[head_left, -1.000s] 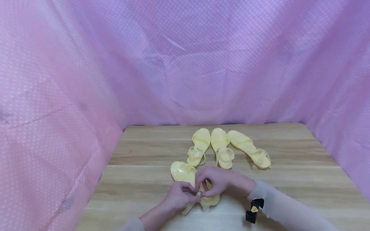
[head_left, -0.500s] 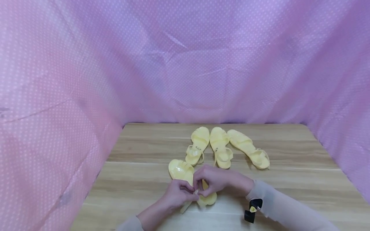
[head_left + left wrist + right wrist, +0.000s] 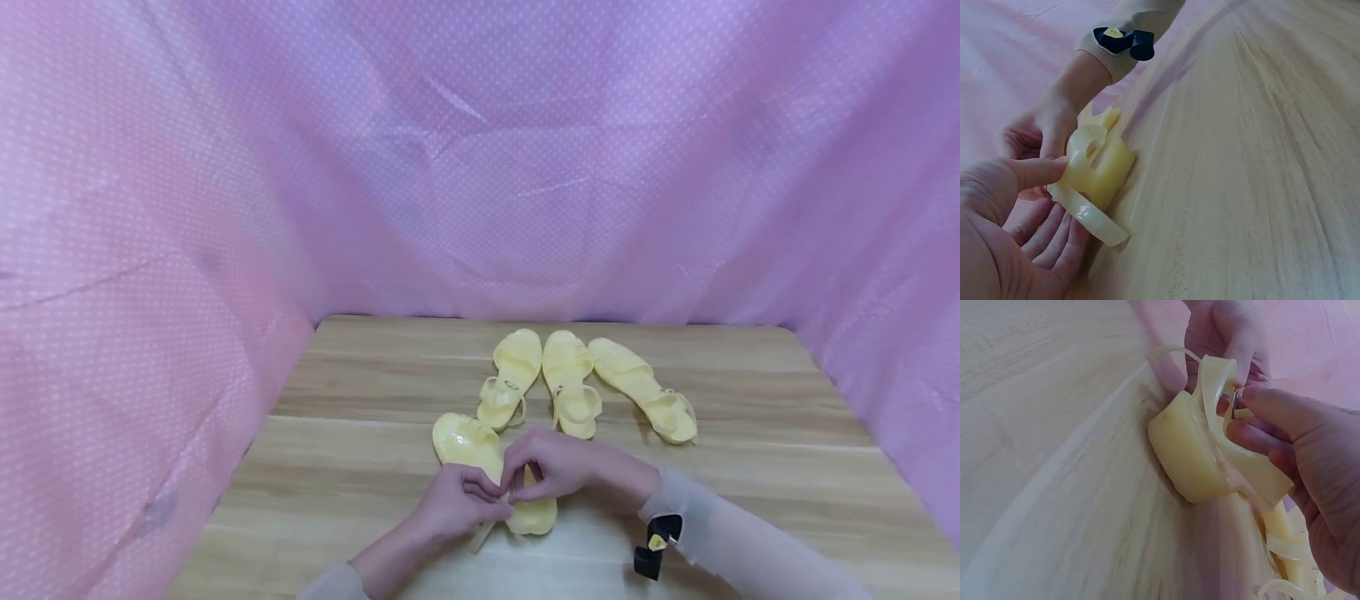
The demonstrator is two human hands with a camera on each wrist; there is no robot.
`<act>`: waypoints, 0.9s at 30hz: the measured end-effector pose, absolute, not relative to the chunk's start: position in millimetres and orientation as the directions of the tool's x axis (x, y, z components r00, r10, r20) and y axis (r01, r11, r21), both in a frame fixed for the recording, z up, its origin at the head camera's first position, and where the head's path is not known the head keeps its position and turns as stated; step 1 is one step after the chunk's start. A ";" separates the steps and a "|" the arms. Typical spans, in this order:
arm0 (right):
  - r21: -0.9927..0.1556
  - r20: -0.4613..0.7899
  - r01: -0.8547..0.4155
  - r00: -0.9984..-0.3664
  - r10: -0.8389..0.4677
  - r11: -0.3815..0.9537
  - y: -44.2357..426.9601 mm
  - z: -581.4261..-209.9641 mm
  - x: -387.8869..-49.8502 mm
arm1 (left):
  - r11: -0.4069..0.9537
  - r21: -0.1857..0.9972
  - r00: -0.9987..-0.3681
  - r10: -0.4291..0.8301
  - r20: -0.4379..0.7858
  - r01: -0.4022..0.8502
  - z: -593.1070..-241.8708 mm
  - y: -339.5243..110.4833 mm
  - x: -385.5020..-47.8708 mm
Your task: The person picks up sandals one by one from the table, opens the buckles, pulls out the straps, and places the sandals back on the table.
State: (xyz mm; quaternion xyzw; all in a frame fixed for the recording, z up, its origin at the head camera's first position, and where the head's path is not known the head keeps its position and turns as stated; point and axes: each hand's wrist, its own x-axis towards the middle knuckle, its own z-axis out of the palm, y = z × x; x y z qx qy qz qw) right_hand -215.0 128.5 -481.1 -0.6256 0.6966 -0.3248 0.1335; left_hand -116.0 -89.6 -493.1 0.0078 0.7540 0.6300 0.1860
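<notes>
A pale yellow sandal (image 3: 467, 442) lies near the table's front, its toe pointing up and left. My left hand (image 3: 453, 504) pinches its ankle strap (image 3: 1094, 215) between thumb and fingers, the strap's free end sticking out past them. Close against it, my right hand (image 3: 551, 467) pinches a small metal buckle (image 3: 1235, 403) at the strap, thumb and forefinger curled together. The sandal's heel (image 3: 1185, 450) rests on the table in the right wrist view. Whether the strap is through the buckle, I cannot tell.
Three more yellow sandals, left (image 3: 517, 358), middle (image 3: 566, 358) and right (image 3: 637, 379), lie farther back on the wooden table (image 3: 375, 383). A pink dotted cloth (image 3: 480, 208) hangs behind and at both sides. A black wrist device (image 3: 656, 546) is on the right sleeve.
The head view has shifted slightly. Both hands stay together at the strap, with only small finger movements; the farther sandals keep their places.
</notes>
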 end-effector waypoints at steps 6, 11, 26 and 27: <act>-0.672 0.154 -0.733 -0.276 -0.949 0.104 134.9 -479.9 -213.7 | 0.202 0.953 -0.928 0.251 -0.274 -0.227 -490.9 -86.0 -118.3; -0.694 0.157 -0.712 -0.289 -0.944 0.103 133.3 -482.4 -213.6 | 0.209 0.950 -0.930 0.241 -0.279 -0.231 -492.1 -89.0 -118.6; -0.494 0.176 -0.866 -0.192 -0.965 0.082 126.6 -461.6 -215.5 | 0.234 0.952 -0.928 0.268 -0.257 -0.197 -487.5 -91.1 -125.0; -0.517 0.165 -0.851 -0.209 -0.964 0.096 127.2 -462.0 -214.9 | 0.237 0.952 -0.930 0.265 -0.257 -0.195 -487.5 -91.0 -125.1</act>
